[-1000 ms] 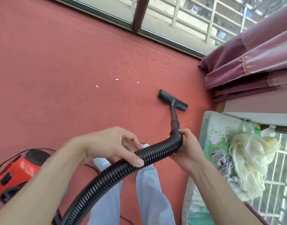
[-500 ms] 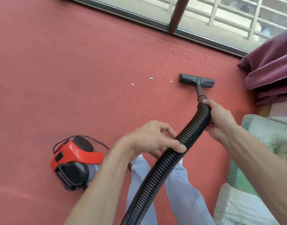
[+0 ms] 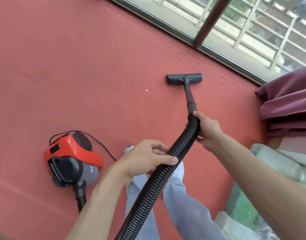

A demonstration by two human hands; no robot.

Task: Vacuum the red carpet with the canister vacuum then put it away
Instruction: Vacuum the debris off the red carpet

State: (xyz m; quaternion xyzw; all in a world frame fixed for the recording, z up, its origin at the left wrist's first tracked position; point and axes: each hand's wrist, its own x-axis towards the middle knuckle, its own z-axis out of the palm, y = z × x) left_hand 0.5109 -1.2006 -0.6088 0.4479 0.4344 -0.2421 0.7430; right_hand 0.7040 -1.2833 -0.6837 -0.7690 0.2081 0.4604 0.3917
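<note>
Canister vacuum (image 3: 71,161) sits on the red carpet (image 3: 62,66); right of it, I see my left hand (image 3: 145,156) and right hand (image 3: 209,129) both clamped around its hose (image 3: 150,193), floor head (image 3: 184,78) farther right.

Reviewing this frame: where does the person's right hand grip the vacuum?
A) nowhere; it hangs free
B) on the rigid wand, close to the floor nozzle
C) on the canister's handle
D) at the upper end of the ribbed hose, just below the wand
D: the right hand curls round the top end of the ribbed hose where it meets the wand, while the left hand grips the hose lower down.
</note>
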